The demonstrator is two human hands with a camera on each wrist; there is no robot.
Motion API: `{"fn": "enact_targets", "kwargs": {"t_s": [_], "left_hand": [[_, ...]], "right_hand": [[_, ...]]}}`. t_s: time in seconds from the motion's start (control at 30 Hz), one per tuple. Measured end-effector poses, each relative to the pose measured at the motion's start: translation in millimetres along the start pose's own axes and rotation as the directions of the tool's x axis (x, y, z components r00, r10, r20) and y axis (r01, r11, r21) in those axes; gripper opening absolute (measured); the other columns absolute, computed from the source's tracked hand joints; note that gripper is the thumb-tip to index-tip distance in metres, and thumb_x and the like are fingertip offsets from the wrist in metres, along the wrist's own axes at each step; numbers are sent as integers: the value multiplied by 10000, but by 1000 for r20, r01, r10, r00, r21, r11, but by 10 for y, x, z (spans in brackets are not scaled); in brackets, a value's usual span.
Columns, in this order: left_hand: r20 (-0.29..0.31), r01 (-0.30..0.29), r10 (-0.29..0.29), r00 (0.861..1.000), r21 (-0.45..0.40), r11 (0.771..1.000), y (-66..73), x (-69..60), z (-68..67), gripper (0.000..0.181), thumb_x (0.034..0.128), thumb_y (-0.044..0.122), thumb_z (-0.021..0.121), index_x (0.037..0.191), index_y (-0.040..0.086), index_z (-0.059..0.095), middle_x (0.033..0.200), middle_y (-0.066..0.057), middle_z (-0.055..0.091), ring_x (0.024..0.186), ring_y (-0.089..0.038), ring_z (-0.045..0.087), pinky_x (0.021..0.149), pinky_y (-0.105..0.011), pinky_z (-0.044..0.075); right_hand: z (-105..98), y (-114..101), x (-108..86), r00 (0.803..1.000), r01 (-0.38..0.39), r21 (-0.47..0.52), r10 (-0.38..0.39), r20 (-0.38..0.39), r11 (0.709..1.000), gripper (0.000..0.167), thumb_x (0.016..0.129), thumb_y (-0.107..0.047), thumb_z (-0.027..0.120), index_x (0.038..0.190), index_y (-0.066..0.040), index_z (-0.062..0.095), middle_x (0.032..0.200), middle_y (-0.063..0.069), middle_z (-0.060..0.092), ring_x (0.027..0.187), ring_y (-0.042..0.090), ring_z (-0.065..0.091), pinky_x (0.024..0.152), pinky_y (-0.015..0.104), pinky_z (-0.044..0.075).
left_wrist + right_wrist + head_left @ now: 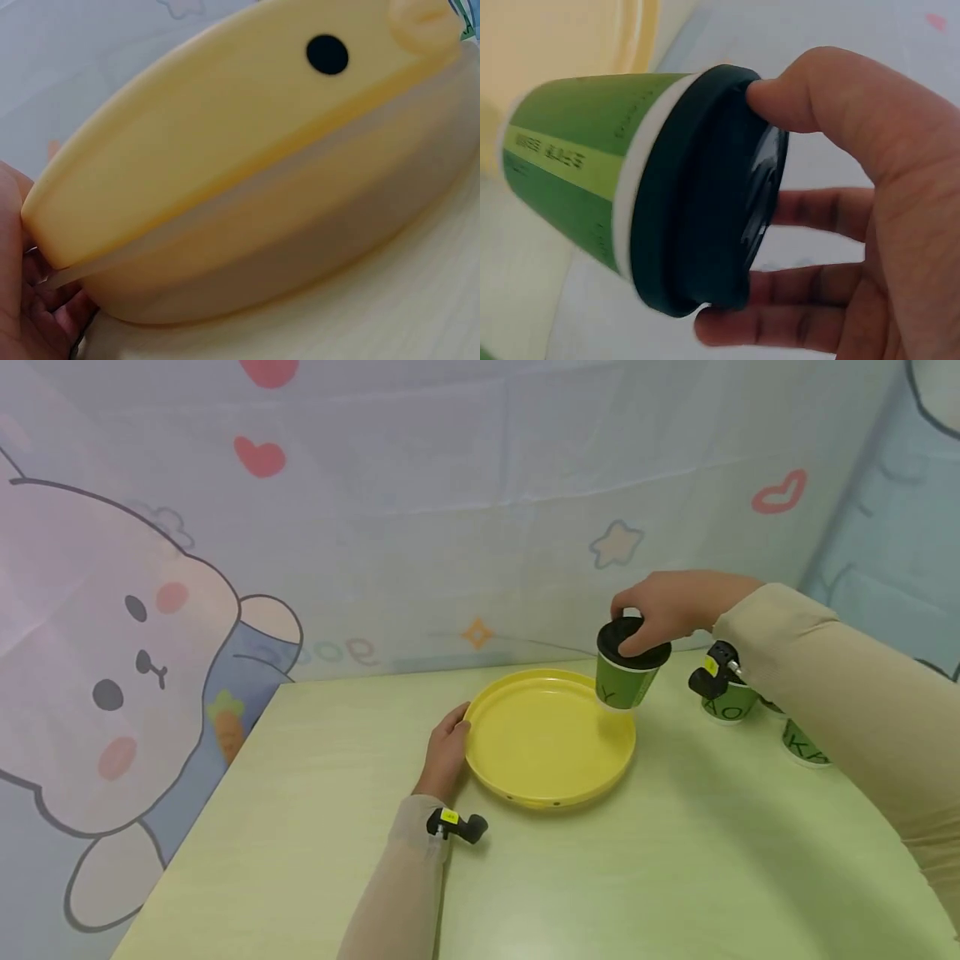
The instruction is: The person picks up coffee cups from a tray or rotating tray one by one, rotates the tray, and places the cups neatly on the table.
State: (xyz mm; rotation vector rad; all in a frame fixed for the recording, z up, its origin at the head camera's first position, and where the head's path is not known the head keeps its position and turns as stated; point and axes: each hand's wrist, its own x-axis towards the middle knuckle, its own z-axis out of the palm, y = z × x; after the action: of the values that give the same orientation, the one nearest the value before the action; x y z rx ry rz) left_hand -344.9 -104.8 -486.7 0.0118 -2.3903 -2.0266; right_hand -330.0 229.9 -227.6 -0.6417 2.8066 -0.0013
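A round yellow tray (551,743) lies on the table, with a black eye-like dot on its side (225,135) in the left wrist view. My left hand (446,753) grips its left rim, fingers tucked beneath the edge. Over the tray's right rim, my right hand (666,606) holds a green paper cup (621,683) from above. Thumb and fingers pinch its black lid (697,195), seen closely in the right wrist view. The cup is slightly tilted in the head view, with its base at the tray's right side.
Another green cup (731,703) stands to the right, partly covered by the wrist camera. Beyond it a further green cup (802,745) is partly hidden by my right sleeve (840,685). A printed cloth (420,527) hangs behind the pale table (315,827).
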Motion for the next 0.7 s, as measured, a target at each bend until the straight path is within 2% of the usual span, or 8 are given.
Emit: {"fn": "enact_targets", "kwargs": {"t_s": [0.1,0.17,0.33,0.43,0.63,0.7], "left_hand": [[11,-7,7,1000,-3,1000,-2,10,0,444,1050,254,468,1484,191,534,1532,-14,486,1455,-225,370,1199,-430,287],[19,-10,11,1000,-4,1000,0,14,-2,447,1052,259,463,1490,194,527,1538,-11,478,1461,-224,360,1201,-432,283],[32,-10,10,999,-3,1000,5,23,1,453,1055,272,457,1499,202,515,1550,-3,462,1468,-218,346,1204,-424,276],[42,-15,15,999,-7,1000,-1,22,-1,451,1061,267,453,1504,202,506,1556,-5,452,1469,-218,342,1202,-429,280],[54,-21,21,998,-7,1000,-2,13,-12,448,1067,262,448,1509,204,497,1561,-7,444,1465,-221,348,1197,-443,290],[51,-22,23,998,-5,1000,3,13,-13,447,1067,263,449,1507,201,500,1559,-7,447,1461,-220,352,1196,-440,293]], "right_hand": [[26,123,-152,997,-66,31,64,48,997,608,897,-534,647,1329,-113,569,1123,110,640,671,269,613,583,397,530],[54,210,-236,992,-97,47,93,80,994,662,894,-588,641,1332,-99,560,1077,109,634,659,263,608,564,392,538],[145,403,-410,975,-162,73,148,168,984,682,880,-698,602,1196,-94,584,798,114,608,619,253,602,548,392,554],[204,489,-496,962,-197,105,172,212,975,650,887,-703,590,1068,-79,584,730,118,601,593,250,603,531,379,546],[329,659,-613,939,-278,142,237,250,950,649,918,-652,569,983,-7,554,704,130,621,596,260,623,535,357,510],[373,720,-633,937,-280,134,240,252,951,634,933,-638,546,920,-4,555,681,125,631,587,249,622,545,357,509]]}}
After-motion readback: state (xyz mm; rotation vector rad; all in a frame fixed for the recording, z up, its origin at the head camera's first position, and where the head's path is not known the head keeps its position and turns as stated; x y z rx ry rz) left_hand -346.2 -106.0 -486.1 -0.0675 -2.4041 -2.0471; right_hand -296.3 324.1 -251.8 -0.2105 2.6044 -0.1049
